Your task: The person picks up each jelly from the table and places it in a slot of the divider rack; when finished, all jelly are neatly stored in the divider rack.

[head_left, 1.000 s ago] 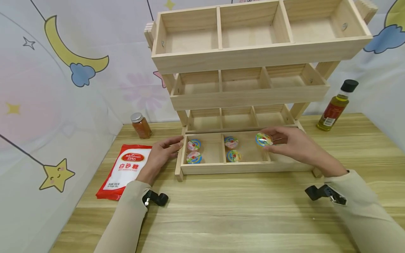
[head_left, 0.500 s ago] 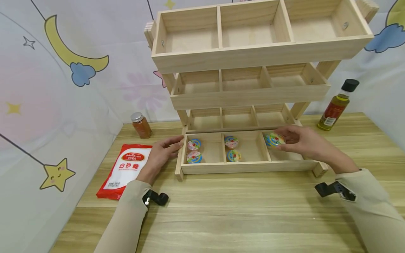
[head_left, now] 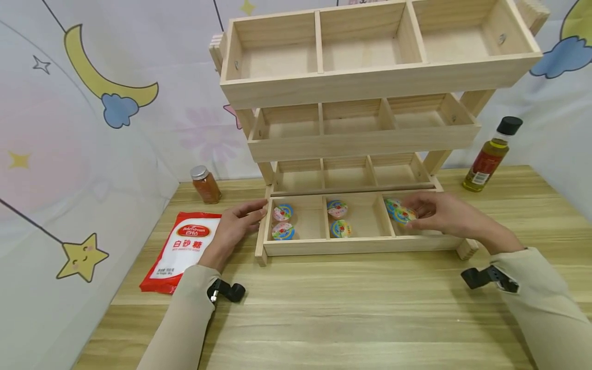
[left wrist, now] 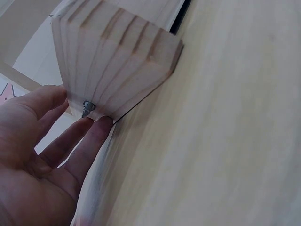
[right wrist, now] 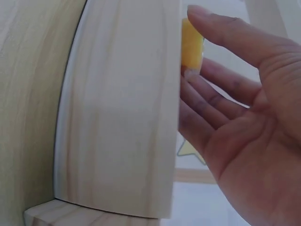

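My right hand (head_left: 439, 211) holds a fruit jelly cup (head_left: 404, 216) in the right compartment of the bottom tray (head_left: 361, 246). Thumb and fingers pinch its yellow side (right wrist: 192, 44) in the right wrist view. A second jelly cup (head_left: 392, 204) shows just behind it, partly covered. Two jelly cups (head_left: 283, 231) lie in the left compartment, one behind the other, and two more (head_left: 340, 228) in the middle one. My left hand (head_left: 233, 228) rests its fingertips against the left end of the wooden rack (left wrist: 113, 56), beside a screw.
Above rise the rack's higher tiers (head_left: 379, 79), each divided in three. Left of it are a red-and-white sugar bag (head_left: 185, 249) and a spice jar (head_left: 206, 186) with a silver lid. An oil bottle (head_left: 490, 156) stands at the right. Patterned cloth hangs behind.
My right hand has moved right from over the middle compartment, then lower into the right one. Two cup lids now show there. My left hand stays at the rack's end.
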Action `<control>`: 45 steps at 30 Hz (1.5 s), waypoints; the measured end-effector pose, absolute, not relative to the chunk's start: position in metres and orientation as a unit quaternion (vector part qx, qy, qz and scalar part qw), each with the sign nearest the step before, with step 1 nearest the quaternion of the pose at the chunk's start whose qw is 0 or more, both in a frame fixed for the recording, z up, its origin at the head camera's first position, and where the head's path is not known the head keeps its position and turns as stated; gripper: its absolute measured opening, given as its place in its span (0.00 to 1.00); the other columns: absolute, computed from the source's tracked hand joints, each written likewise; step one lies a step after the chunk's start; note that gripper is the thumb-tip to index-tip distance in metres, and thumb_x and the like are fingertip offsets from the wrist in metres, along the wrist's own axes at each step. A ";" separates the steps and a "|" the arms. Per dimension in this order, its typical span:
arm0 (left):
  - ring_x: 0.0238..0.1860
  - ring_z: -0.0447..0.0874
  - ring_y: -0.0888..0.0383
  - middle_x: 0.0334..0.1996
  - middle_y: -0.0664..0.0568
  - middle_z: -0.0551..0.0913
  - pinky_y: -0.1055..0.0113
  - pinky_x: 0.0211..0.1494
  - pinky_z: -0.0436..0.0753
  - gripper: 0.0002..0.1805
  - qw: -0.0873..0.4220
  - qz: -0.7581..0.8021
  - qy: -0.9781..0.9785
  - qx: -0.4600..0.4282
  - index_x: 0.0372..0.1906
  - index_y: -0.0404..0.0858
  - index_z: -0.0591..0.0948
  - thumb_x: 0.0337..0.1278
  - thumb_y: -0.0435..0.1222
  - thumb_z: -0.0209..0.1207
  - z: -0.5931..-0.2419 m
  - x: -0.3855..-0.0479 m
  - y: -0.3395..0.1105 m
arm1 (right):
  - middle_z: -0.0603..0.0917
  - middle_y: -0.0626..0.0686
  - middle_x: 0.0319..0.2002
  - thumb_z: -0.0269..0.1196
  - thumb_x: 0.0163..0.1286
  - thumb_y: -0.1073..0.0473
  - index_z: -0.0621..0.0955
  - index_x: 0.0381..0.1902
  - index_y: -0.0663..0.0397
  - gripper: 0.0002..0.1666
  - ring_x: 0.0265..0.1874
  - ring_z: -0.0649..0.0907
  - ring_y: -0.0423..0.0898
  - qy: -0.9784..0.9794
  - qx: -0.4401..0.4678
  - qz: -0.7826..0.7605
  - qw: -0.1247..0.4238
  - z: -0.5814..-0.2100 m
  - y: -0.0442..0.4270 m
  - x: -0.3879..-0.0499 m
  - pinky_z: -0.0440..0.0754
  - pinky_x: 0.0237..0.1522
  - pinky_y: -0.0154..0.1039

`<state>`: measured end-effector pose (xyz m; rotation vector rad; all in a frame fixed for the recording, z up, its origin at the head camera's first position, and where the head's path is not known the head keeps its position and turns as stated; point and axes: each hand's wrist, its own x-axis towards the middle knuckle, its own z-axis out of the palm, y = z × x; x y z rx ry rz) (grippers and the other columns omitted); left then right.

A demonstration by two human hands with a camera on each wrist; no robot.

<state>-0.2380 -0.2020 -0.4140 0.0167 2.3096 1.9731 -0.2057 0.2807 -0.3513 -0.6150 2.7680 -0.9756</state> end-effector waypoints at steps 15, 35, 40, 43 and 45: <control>0.61 0.82 0.54 0.68 0.44 0.81 0.68 0.55 0.87 0.23 0.050 0.645 0.763 0.009 0.69 0.36 0.82 0.75 0.39 0.66 -0.415 -0.238 -0.202 | 0.86 0.55 0.52 0.76 0.69 0.54 0.82 0.64 0.61 0.30 0.51 0.87 0.53 0.914 -0.216 -0.335 0.079 -0.367 0.286 -0.212 0.86 0.48 0.39; 0.60 0.83 0.56 0.68 0.45 0.81 0.68 0.55 0.87 0.24 0.052 0.641 0.766 -0.001 0.69 0.38 0.83 0.74 0.41 0.67 -0.412 -0.238 -0.202 | 0.87 0.56 0.53 0.76 0.68 0.62 0.83 0.61 0.63 0.26 0.50 0.88 0.53 0.895 -0.236 -0.368 0.089 -0.375 0.288 -0.216 0.87 0.48 0.35; 0.59 0.83 0.56 0.68 0.45 0.81 0.68 0.55 0.87 0.24 0.052 0.637 0.769 0.000 0.69 0.38 0.83 0.74 0.41 0.67 -0.412 -0.238 -0.202 | 0.87 0.56 0.53 0.77 0.67 0.64 0.84 0.61 0.64 0.26 0.50 0.87 0.51 0.888 -0.228 -0.387 0.101 -0.377 0.288 -0.217 0.87 0.47 0.34; 0.59 0.83 0.56 0.67 0.44 0.81 0.68 0.54 0.87 0.24 0.051 0.635 0.770 0.001 0.69 0.38 0.83 0.74 0.41 0.67 -0.412 -0.237 -0.202 | 0.87 0.56 0.53 0.76 0.67 0.65 0.84 0.60 0.65 0.25 0.49 0.88 0.50 0.886 -0.232 -0.390 0.101 -0.378 0.288 -0.217 0.87 0.47 0.34; 0.58 0.84 0.57 0.67 0.44 0.82 0.69 0.54 0.87 0.24 0.050 0.634 0.772 0.000 0.69 0.37 0.83 0.74 0.41 0.67 -0.412 -0.237 -0.202 | 0.88 0.56 0.53 0.76 0.67 0.65 0.84 0.60 0.66 0.25 0.49 0.88 0.50 0.884 -0.238 -0.390 0.100 -0.379 0.288 -0.217 0.87 0.47 0.35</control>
